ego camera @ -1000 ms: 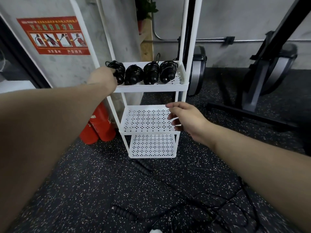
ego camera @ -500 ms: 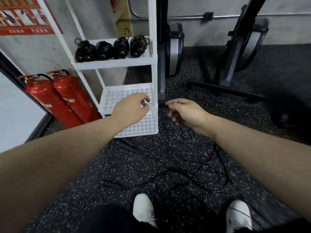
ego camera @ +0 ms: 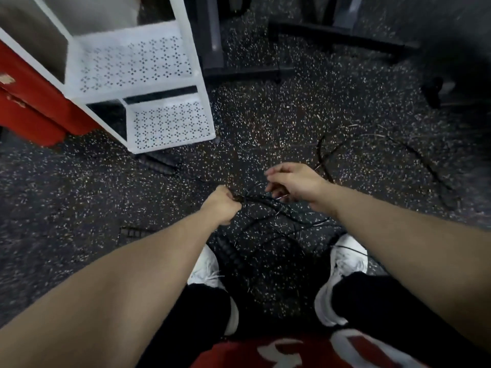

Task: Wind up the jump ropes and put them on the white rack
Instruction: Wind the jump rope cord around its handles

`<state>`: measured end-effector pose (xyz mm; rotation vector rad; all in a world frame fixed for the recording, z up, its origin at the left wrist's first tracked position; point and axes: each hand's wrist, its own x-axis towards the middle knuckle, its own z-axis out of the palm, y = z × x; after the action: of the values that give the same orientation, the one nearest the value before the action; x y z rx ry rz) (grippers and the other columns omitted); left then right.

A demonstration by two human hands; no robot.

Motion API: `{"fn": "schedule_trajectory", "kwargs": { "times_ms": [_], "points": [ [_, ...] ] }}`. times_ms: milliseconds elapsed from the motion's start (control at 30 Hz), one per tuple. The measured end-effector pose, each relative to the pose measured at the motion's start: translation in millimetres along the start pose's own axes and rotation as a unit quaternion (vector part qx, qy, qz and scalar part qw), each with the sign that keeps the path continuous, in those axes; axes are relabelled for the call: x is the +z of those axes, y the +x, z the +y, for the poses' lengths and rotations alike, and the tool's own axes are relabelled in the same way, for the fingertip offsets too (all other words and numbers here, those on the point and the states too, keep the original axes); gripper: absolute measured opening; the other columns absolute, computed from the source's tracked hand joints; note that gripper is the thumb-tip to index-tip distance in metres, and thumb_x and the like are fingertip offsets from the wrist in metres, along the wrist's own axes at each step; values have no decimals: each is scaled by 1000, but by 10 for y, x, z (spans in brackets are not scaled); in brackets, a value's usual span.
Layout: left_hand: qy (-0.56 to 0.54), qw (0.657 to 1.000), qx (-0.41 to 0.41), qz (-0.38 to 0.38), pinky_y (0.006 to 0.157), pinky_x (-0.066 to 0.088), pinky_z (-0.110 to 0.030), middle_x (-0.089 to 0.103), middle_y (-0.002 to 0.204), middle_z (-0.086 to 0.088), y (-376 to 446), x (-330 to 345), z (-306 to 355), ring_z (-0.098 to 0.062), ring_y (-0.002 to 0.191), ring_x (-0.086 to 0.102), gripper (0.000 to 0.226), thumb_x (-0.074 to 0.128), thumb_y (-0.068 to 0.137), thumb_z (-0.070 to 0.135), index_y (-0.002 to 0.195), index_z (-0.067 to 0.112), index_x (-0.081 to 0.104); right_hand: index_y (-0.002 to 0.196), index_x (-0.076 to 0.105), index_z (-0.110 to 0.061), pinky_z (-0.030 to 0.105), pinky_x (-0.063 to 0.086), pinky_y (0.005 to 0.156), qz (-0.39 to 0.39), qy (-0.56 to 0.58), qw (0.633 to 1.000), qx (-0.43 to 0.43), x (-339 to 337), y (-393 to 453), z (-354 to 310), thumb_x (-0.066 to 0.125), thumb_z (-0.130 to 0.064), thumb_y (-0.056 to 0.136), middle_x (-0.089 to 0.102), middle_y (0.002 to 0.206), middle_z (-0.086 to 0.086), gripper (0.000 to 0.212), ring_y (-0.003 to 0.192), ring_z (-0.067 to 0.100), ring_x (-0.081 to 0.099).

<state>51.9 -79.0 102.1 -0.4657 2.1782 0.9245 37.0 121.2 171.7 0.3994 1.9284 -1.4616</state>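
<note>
The fingers of the left hand are curled tight round a strand of the black jump rope, gripping it just above the floor; the fingers of the right hand are loosely bent and slightly spread, close over the same tangle, though whether they pinch a strand cannot be told through the blur. The rope runs from the left fist to the right and spills in loops across the speckled dark floor between the two white shoes; one ribbed handle lies near the left shoe, another handle lies farther left, just in front of the white rack. The rack stands at the far left, its two lower perforated shelves in view; red cylinders sit left of it; dark machine bases stand on the far side.
</note>
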Motion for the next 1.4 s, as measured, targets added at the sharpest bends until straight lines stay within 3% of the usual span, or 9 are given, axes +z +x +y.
{"fn": "schedule_trajectory", "kwargs": {
  "times_ms": [200,333,567,767,867,1033,1133,1300,1400],
  "points": [
    [-52,989,-139,-16,88,59,-50,64,115,-25,471,636,-669,-40,108,66,46,72,86,24,118,3,47,109,66,-17,24,48,56,-34,-68,992,105,227,484,882,58,-15,101,75,89,3,11,69,13,63],
    [-67,977,-204,-12,105,50,-46,59,134,-20,696,930,-935,-38,120,61,85,77,77,41,145,10,35,107,66,-24,21,47,59,-66,-129,977,154,445,748,1334,56,-22,101,74,86,-4,12,68,9,63],
    [-48,962,-259,76,111,39,-45,31,153,-17,957,1294,-1130,-40,137,44,87,79,87,37,149,10,24,110,65,-26,19,48,58,-95,-117,970,193,740,936,1789,54,-29,103,72,85,-6,13,70,7,62],
    [-75,940,-306,129,109,43,-49,35,148,-18,977,1452,-1220,-41,133,47,76,73,89,20,147,12,25,110,64,-27,20,50,60,-92,-109,969,202,749,1015,1906,54,-32,103,73,87,-5,13,71,7,63],
    [-161,944,-261,118,104,49,-46,56,130,-12,948,1481,-1280,-35,115,60,64,75,81,27,129,19,32,112,65,-28,20,50,59,-75,-113,973,187,740,1040,1900,54,-30,103,73,88,-6,14,70,7,63],
    [-319,934,-150,59,67,48,-24,62,92,-1,851,1362,-1127,-12,74,56,29,55,94,7,116,24,50,122,59,-31,29,57,78,-23,-41,981,187,783,1085,1816,53,-42,102,71,103,-6,23,90,11,66],
    [-312,948,-52,-33,70,49,-26,66,94,-4,795,1274,-1018,-16,77,59,29,55,85,4,105,24,62,122,59,-34,37,57,90,-14,66,975,210,834,1125,1733,54,-55,99,68,113,-6,32,105,15,64],
    [-235,966,39,-103,63,45,-16,62,83,4,818,1144,-901,-9,71,54,39,52,87,-10,92,28,59,98,69,-37,33,52,74,48,46,984,163,836,1164,1738,63,-41,97,73,104,-3,8,85,14,64],
    [-212,971,54,-100,68,44,-16,63,87,8,863,1094,-846,-10,79,55,35,54,91,-6,98,27,61,97,68,-29,29,50,66,69,140,972,174,790,1135,1699,65,-32,98,71,94,-5,5,77,13,61]
  ]
}}
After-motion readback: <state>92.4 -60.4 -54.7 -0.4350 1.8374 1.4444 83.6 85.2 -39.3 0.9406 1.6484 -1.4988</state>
